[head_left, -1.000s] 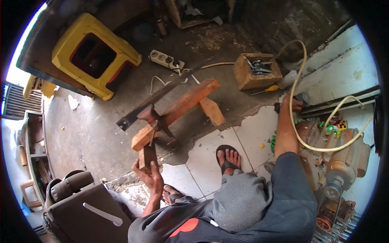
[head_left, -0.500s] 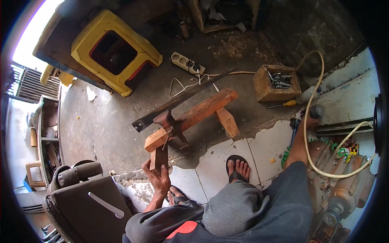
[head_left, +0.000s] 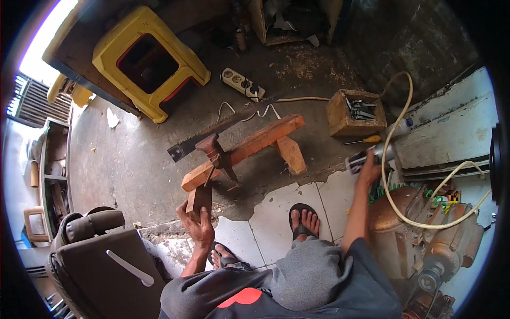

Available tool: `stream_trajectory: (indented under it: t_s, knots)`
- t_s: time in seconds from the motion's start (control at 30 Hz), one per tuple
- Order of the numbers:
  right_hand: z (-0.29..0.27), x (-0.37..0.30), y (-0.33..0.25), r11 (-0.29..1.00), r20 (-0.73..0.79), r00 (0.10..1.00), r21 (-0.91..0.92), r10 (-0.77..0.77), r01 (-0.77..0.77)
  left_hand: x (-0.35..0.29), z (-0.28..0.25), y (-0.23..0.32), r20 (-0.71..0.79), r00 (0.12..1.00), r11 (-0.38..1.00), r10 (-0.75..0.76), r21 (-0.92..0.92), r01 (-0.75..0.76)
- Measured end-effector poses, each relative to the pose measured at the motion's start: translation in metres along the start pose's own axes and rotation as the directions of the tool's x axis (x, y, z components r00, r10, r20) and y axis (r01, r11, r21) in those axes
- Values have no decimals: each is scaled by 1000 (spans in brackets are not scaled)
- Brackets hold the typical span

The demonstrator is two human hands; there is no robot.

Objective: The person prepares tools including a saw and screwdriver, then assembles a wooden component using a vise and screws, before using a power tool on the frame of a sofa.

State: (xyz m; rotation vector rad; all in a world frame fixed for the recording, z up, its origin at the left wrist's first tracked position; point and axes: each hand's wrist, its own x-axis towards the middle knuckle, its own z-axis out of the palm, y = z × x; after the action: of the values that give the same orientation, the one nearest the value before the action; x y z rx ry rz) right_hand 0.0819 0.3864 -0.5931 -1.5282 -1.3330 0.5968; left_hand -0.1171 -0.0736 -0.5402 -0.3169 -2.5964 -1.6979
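Observation:
My left hand [head_left: 199,226] grips the short leg [head_left: 200,199] of a reddish wooden stand [head_left: 265,133], at its near left end. A rusty metal vise [head_left: 218,154] is fixed on the stand, with a hand saw [head_left: 212,132] lying behind it, its blade pointing away to the right. At the right, my right hand [head_left: 368,169] is closed round a silver-and-dark cylinder [head_left: 383,152], shaped like a can. The cylinder lies sideways in the grip; its exact kind is unclear. A yellow-handled screwdriver [head_left: 372,139] rests on the floor just beyond it.
A wooden box [head_left: 340,114] of metal parts stands far right, near a pale hose [head_left: 409,103]. Rusty machinery [head_left: 404,212] is at my right. A power strip [head_left: 234,80], a yellow stool [head_left: 133,24] and a brown padded seat [head_left: 101,266] are also around.
My right hand has come inward from the right wall with the cylinder in it. My left hand keeps hold of the leg. The whole view has shifted slightly.

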Motion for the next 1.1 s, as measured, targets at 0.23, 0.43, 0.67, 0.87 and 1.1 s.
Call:
stream_trajectory:
  t_s: [0.23, 0.43, 0.67, 0.87, 1.1]
  knots:
    - [-42, -192, -27, 984, 797, 600, 153, -71, -86, 5, -2, 9, -16, 1000, 994, 8, 111, -6]
    - [23, -224, -66, 887, 858, 294, 323, -422, 329, 7, -5, 5, -67, 998, 988, 12, 152, -2]
    - [84, -260, -51, 816, 806, 175, 516, -565, 259, 3, 2, 5, -73, 996, 991, 53, 128, -43]
    - [93, -263, -53, 805, 792, 153, 568, -591, 171, 3, -2, 8, -48, 999, 995, -2, 103, 7]
    - [78, -259, -63, 862, 873, 140, 416, -468, 288, -9, -1, -4, -9, 993, 975, 118, 190, -115]
